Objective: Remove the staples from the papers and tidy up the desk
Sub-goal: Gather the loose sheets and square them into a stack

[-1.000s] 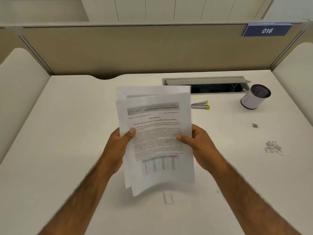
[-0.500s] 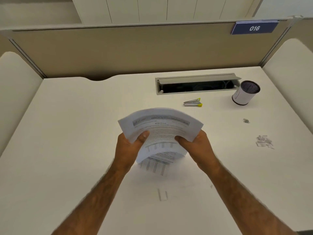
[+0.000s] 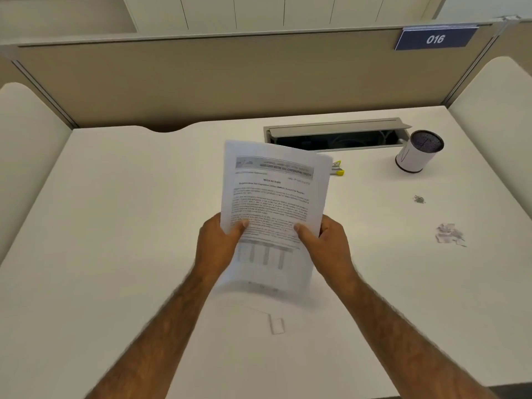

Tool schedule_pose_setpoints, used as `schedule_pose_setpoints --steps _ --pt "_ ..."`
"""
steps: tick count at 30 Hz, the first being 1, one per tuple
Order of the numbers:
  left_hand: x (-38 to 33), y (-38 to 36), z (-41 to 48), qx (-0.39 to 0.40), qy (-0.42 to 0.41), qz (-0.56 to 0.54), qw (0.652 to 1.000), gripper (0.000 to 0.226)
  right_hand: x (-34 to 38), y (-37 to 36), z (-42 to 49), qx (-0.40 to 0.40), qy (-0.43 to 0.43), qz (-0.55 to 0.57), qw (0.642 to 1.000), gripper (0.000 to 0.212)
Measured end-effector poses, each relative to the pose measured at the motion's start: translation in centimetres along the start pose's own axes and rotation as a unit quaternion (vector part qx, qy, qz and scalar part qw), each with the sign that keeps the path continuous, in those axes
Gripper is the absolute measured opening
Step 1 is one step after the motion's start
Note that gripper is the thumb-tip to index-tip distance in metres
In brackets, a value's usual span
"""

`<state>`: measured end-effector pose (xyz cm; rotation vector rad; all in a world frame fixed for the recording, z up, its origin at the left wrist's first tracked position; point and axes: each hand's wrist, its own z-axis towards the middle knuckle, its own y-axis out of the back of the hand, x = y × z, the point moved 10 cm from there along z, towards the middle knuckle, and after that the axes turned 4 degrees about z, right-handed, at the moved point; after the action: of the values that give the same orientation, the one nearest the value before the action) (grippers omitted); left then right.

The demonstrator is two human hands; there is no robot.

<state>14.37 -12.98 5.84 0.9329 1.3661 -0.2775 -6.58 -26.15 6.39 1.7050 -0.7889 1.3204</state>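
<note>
Your left hand (image 3: 218, 249) and right hand (image 3: 325, 249) gripped the papers (image 3: 273, 203) upright, fingers curled around the sides. A staple remover (image 3: 337, 169) lay behind them on the tabletop (image 3: 129, 226).

On the desk (image 3: 121, 254), the papers (image 3: 273, 208) are central; the cup (image 3: 419, 154) stands far right, with scraps (image 3: 449, 233) nearer.

A beige partition (image 3: 230, 82) is running across the back, carrying a blue plate (image 3: 435, 39) reading 016 at its right end, with white panelled cabinets (image 3: 282, 11) standing behind it. Just in front of it a grey cable hatch (image 3: 336, 128) is sitting open, dark inside, while rounded white side panels (image 3: 26, 145) are flanking the left and right edges.
</note>
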Motion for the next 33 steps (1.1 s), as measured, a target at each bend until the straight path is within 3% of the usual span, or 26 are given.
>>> schedule_pose_setpoints --steps 4,6,7,9,13,18,22,27,31,33 --pt "1.5 -0.3 1.5 0.035 0.011 0.127 0.991 0.029 -2.4 -1.2 -1.1 0.009 -0.066 -0.004 0.998 0.025" --pt "3.6 -1.1 1.5 0.053 0.037 0.160 0.985 0.027 -4.3 -1.7 -1.5 0.001 -0.103 -0.023 0.994 0.012" --pt "4.7 -1.6 1.4 0.062 0.049 0.171 0.982 0.027 -4.9 -1.8 -1.8 -0.003 -0.117 -0.046 0.992 0.009" --pt "6.6 -2.3 1.1 0.082 0.062 0.187 0.977 0.027 -6.2 -2.0 -2.2 -0.015 -0.129 -0.126 0.983 0.029" --pt "9.4 -2.8 0.6 0.109 0.081 0.213 0.968 0.026 -7.9 -2.7 -2.9 -0.023 -0.122 -0.243 0.962 0.015" --pt "9.9 -3.1 0.7 0.119 0.080 0.229 0.963 0.029 -9.3 -3.8 -3.3 0.042 -0.111 -0.361 0.925 0.072" --pt "9.9 -3.2 0.6 0.115 0.074 0.239 0.961 0.031 -10.9 -4.3 -3.7 0.052 -0.112 -0.397 0.910 0.094" --pt "9.7 -3.2 0.3 0.111 0.074 0.235 0.963 0.031 -9.7 -4.4 -3.4 0.027 -0.054 -0.354 0.933 0.089" --pt "9.5 -3.1 0.2 0.110 0.078 0.231 0.964 0.032 -8.5 -4.2 -3.0 -0.012 -0.071 -0.140 0.988 0.083" --pt "9.5 -3.1 0.2 0.111 0.083 0.226 0.964 0.033 -7.9 -3.4 -3.0 -0.053 -0.097 -0.024 0.994 0.084"
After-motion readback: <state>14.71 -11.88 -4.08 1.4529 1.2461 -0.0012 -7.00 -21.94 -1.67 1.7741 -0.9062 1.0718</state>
